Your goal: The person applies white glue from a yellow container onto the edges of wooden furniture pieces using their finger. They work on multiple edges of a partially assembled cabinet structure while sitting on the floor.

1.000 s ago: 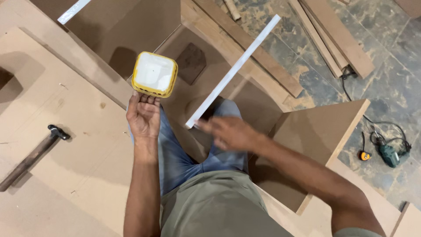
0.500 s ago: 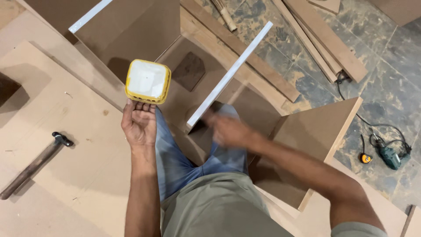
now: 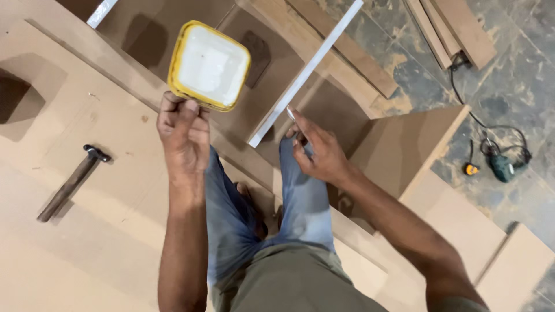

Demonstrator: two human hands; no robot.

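So the left hand [image 3: 184, 132] grips a squarish yellow tub [image 3: 209, 65] of white stuff, held up over the brown board [image 3: 87, 144]. The right hand [image 3: 319, 151] pinches a small thin metal piece [image 3: 291, 113], probably a nail, beside the white-edged panel [image 3: 306, 72]. Nothing's applied yet, and the hammer [image 3: 72, 182] lies untouched at left.

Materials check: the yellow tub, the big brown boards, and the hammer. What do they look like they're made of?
Yellow tub, held in the left hand: looks like moulded plastic, glossy yellow rim, white contents or lid, hard to tell which.
Brown boards: likely MDF or a similar fibreboard, with a uniform matt tan face and no grain.
Hammer: dark head, probably steel; brown handle looks like wood.
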